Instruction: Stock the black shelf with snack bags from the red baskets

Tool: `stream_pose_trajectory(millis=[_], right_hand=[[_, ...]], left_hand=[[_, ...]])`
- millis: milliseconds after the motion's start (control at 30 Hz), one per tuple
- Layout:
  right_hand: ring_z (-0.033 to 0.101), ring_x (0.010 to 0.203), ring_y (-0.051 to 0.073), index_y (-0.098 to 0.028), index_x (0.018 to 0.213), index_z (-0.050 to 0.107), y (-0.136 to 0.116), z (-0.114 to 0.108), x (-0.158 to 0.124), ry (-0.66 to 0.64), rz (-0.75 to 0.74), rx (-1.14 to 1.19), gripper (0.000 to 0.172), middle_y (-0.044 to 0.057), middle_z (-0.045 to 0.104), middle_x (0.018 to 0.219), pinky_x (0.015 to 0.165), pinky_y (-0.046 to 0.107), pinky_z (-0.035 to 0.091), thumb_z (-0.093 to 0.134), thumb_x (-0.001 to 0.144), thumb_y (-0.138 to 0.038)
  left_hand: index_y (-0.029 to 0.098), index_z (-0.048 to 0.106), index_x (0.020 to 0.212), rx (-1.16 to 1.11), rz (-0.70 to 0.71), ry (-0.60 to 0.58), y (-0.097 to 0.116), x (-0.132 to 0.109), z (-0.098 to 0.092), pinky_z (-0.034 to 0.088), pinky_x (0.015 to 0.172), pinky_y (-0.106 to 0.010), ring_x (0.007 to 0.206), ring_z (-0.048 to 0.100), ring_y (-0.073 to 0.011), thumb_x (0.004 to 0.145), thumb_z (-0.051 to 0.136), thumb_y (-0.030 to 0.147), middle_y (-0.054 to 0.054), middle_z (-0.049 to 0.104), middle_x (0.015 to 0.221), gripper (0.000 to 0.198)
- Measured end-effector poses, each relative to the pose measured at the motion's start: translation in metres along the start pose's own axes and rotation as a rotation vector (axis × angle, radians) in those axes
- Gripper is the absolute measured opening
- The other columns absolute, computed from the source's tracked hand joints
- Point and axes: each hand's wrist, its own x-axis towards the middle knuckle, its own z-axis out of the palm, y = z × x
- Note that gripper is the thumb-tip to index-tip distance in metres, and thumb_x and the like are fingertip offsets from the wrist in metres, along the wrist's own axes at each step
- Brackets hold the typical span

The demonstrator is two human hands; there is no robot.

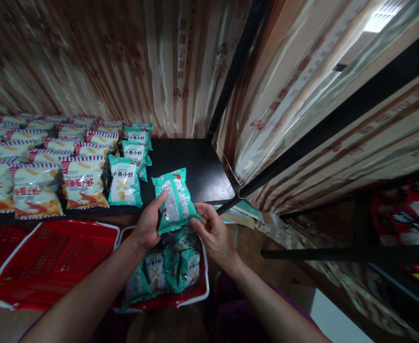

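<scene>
A teal snack bag (175, 202), its printed back towards me, is held up between both hands. My left hand (150, 221) grips its left side, the thumb lying over the front and the other fingers hidden behind. At the lower right corner, my right hand (211, 231) pinches the bag between thumb and fingers. Below the hands, a red basket (205, 286) with a white rim holds several more teal bags (155, 271). On the black shelf (198, 166), a column of teal snack bags (125, 181) stands upright, left of the held bag.
Rows of white-and-orange snack bags (84, 183) fill the shelf's left part. A second red basket (57, 257) sits below them. Black shelf posts (230, 66) rise at the corner, before patterned curtains (180, 57). Red packages (409, 214) lie on a rack at right.
</scene>
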Motion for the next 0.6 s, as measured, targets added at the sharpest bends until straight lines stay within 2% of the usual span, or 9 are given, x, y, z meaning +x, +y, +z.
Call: stream_pose_trajectory(millis=[133, 267, 367, 467, 533, 600], right_hand=[[0.054, 0.061, 0.011, -0.024, 0.106, 0.049, 0.001, -0.001, -0.001, 0.022, 0.002, -0.032, 0.029, -0.003, 0.056, 0.075, 0.055, 0.023, 0.046, 0.061, 0.083, -0.037], [0.050, 0.060, 0.011, -0.023, 0.113, 0.048, 0.004, -0.007, -0.002, 0.153, -0.115, -0.342, 0.030, -0.004, 0.049, 0.072, 0.056, 0.024, 0.045, 0.057, 0.085, -0.031], [0.054, 0.075, 0.016, -0.023, 0.115, 0.051, 0.000, -0.009, -0.002, 0.212, -0.325, -0.663, 0.031, 0.002, 0.053, 0.086, 0.068, 0.031, 0.048, 0.056, 0.085, -0.025], [0.053, 0.100, 0.023, -0.024, 0.114, 0.055, -0.006, -0.007, -0.001, 0.197, -0.556, -0.867, 0.029, 0.008, 0.055, 0.108, 0.085, 0.041, 0.047, 0.056, 0.085, -0.020], [0.050, 0.109, 0.025, -0.025, 0.116, 0.055, -0.007, -0.005, -0.001, 0.154, -0.649, -0.939, 0.032, 0.009, 0.055, 0.116, 0.092, 0.045, 0.044, 0.056, 0.084, -0.018], [0.048, 0.112, 0.025, -0.025, 0.121, 0.051, -0.007, -0.002, -0.001, 0.089, -0.669, -0.970, 0.038, 0.009, 0.055, 0.119, 0.095, 0.046, 0.042, 0.056, 0.084, -0.017]], left_hand=[[0.007, 0.060, 0.116, -0.022, -0.011, -0.042, -0.001, 0.003, 0.000, 0.053, 0.087, -0.044, 0.088, 0.070, -0.0267, 0.089, 0.048, 0.038, -0.013, 0.074, 0.094, 0.043], [0.009, 0.059, 0.118, -0.045, 0.000, -0.044, -0.002, 0.006, -0.001, 0.052, 0.089, -0.045, 0.089, 0.070, -0.0263, 0.089, 0.048, 0.038, -0.013, 0.073, 0.097, 0.042], [0.011, 0.060, 0.115, -0.040, 0.031, -0.013, -0.003, 0.007, -0.003, 0.053, 0.088, -0.043, 0.087, 0.070, -0.0250, 0.089, 0.050, 0.036, -0.011, 0.074, 0.094, 0.038], [0.012, 0.062, 0.112, -0.013, 0.071, 0.016, -0.005, 0.008, -0.004, 0.053, 0.086, -0.041, 0.084, 0.070, -0.0235, 0.087, 0.052, 0.034, -0.009, 0.074, 0.091, 0.034], [0.013, 0.062, 0.110, 0.004, 0.100, 0.007, -0.008, 0.008, -0.004, 0.054, 0.085, -0.040, 0.084, 0.070, -0.0226, 0.087, 0.053, 0.033, -0.009, 0.074, 0.092, 0.032], [0.013, 0.062, 0.109, 0.009, 0.112, -0.013, -0.010, 0.007, -0.003, 0.053, 0.086, -0.039, 0.086, 0.069, -0.0220, 0.086, 0.053, 0.034, -0.008, 0.073, 0.094, 0.032]])
